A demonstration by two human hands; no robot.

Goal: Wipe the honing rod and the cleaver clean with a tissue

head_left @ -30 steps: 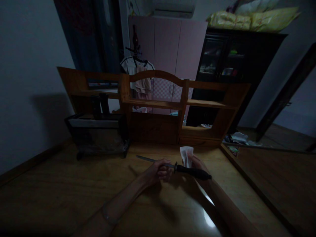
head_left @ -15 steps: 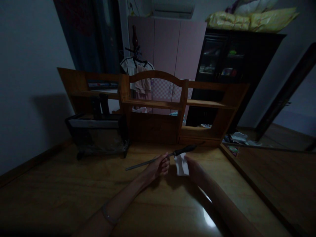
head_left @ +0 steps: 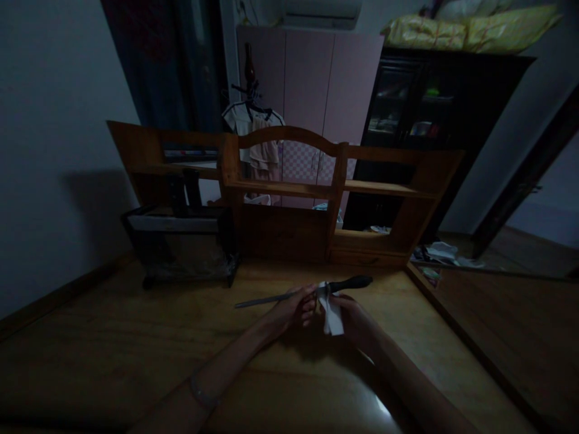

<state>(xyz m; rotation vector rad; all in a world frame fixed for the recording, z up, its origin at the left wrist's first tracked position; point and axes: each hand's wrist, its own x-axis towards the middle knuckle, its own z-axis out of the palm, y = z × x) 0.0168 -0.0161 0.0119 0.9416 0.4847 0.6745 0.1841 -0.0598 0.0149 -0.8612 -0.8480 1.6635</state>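
Observation:
A honing steel (head_left: pixel 350 283) with a black handle and a long grey rod is held slanting above the wooden desk (head_left: pixel 253 374). My left hand (head_left: pixel 292 308) is closed around its rod, and the rod's tip sticks out to the left. My right hand (head_left: pixel 355 316) pinches a white tissue (head_left: pixel 335 322), whose upper part is against the steel where rod and handle meet. The tissue's lower end hangs free. Some of my right fingers are hidden behind the tissue.
On the desk's left side stands a black rack (head_left: pixel 181 247) with clear wrap on its front and two dark uprights. A wooden shelf unit (head_left: pixel 289 191) runs along the back. To the right is a raised desk edge (head_left: pixel 452 319). The room is dim.
My right hand has brought the tissue up against the honing steel and moved slightly left. The steel now lies a little flatter, its handle shifted right. My left hand keeps its hold.

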